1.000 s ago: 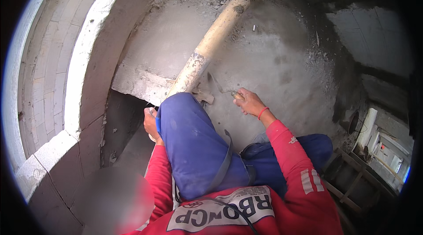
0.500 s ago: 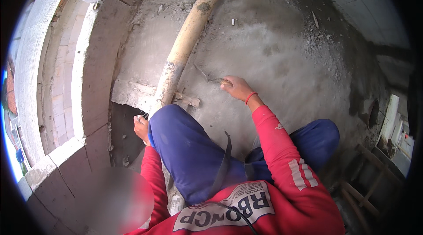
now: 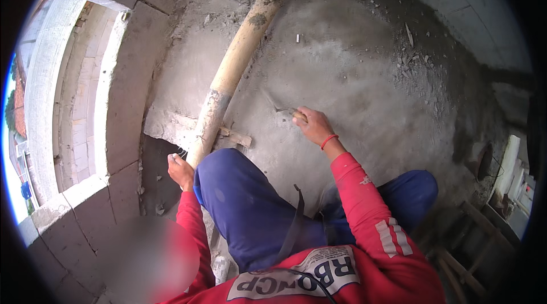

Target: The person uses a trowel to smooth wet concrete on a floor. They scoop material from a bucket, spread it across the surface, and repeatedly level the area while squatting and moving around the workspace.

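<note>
My right hand (image 3: 317, 128) is closed round the wooden handle of a trowel (image 3: 283, 109). The trowel's thin blade points up and left, low over the grey cement floor (image 3: 342, 87), and looks blurred; whether it touches the floor I cannot tell. My left hand (image 3: 181, 172) is closed beside my knee, left of a long pale pipe (image 3: 232, 70) and at the edge of a dark opening (image 3: 159, 161) in the floor. Thin wires (image 3: 183, 151) show just beyond its fingertips. What those fingers hold, if anything, I cannot make out.
A broken piece of wood (image 3: 236, 136) lies beside the pipe. To the left rises a block wall (image 3: 131, 93) with a window opening. A small white piece (image 3: 297, 38) and scattered rubble (image 3: 421, 70) lie farther off. Wooden framing (image 3: 467, 264) stands at lower right.
My right hand has moved slightly right and nearer to me with the trowel. My left hand has shifted a little left and nearer. The view has tilted slightly.
</note>
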`<state>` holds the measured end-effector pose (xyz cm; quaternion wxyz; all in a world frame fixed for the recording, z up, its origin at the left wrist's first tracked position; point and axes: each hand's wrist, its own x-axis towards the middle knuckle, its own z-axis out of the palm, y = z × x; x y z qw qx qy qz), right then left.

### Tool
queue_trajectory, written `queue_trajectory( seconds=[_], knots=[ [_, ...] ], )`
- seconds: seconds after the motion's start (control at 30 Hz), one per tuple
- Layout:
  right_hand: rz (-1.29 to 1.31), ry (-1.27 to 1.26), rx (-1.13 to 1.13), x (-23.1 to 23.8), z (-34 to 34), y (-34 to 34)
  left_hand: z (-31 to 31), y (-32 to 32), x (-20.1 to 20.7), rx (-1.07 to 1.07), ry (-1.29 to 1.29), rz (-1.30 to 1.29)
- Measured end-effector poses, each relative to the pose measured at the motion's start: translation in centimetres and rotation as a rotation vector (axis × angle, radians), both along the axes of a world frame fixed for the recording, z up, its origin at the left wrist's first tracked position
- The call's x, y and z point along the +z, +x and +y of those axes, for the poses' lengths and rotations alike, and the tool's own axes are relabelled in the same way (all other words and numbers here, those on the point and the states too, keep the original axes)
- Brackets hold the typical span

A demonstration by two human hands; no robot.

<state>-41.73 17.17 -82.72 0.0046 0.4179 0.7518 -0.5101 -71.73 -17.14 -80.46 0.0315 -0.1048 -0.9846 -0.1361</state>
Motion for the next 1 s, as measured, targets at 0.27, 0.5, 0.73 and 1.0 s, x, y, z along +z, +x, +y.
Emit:
queue_trajectory(
  seconds=[0.27,0.5,0.73,1.0],
  knots=[
    [-0.057,0.029,-0.006,-2.1,-1.3,-10.5,0.1,0.0,-0.6,-0.061,0.061,-0.023],
    [-0.147,0.136,-0.297,-0.9,1.7,-4.1,0.3,0.4,0.6,-0.025,0.057,-0.026],
    [-0.041,0.15,0.023,-1.3,-0.6,-6.0,0.2,0.1,-0.2,-0.028,0.099,-0.049],
    [-0.189,0.235,-0.422,0.2,12.7,4.0,-0.5,-0.2,-0.6,0.014,0.098,-0.042]
  ],
)
